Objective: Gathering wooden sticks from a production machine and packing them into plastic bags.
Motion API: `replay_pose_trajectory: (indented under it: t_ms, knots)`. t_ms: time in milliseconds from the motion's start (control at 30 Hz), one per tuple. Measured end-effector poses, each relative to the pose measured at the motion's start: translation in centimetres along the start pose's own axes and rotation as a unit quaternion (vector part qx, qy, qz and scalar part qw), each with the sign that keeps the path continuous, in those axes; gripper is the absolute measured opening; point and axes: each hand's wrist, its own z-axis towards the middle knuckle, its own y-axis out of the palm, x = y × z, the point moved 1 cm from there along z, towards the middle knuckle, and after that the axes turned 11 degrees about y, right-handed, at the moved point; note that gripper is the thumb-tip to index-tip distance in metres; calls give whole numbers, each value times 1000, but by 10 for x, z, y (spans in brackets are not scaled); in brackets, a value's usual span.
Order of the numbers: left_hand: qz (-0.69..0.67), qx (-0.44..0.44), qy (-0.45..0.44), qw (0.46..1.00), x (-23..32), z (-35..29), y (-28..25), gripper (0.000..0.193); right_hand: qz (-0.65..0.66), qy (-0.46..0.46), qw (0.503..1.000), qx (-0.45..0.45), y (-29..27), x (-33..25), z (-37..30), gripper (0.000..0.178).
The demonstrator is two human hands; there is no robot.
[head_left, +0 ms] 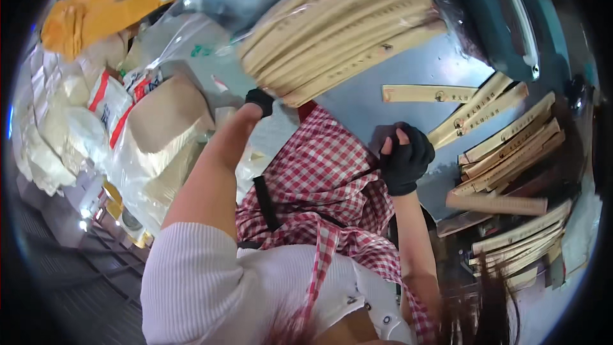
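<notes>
A large heap of long, narrow tan paper sleeves, printed in dark ink, lies under clear plastic across the grey table. My left hand, in a black glove, is at the heap's near left corner; its fingers are hidden. In front of the checked apron, my right hand wears a black glove with bare fingertips. Its fingers are curled closed, and whatever is inside them does not show. Beside its knuckles are the near ends of two slanting sleeves. Another single sleeve lies crosswise beyond them.
Loose stacks of sleeves lie at the right, with a further bundle nearer me. Clear plastic bags, a brown oval-topped pack and red-and-white packets crowd the left. An orange-yellow package sits far left.
</notes>
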Motion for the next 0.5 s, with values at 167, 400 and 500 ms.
replay_pose_trajectory:
  t_ms: [167,400,500]
  knots:
    - [54,98,105,988,3,13,-24,63,9,17,1000,-2,-6,13,0,24]
    - [-10,204,130,970,-50,37,-77,49,79,23,996,35,-2,15,-6,30]
    - [-9,253,138,958,-58,17,-118,46,53,36,994,88,-14,12,-10,31]
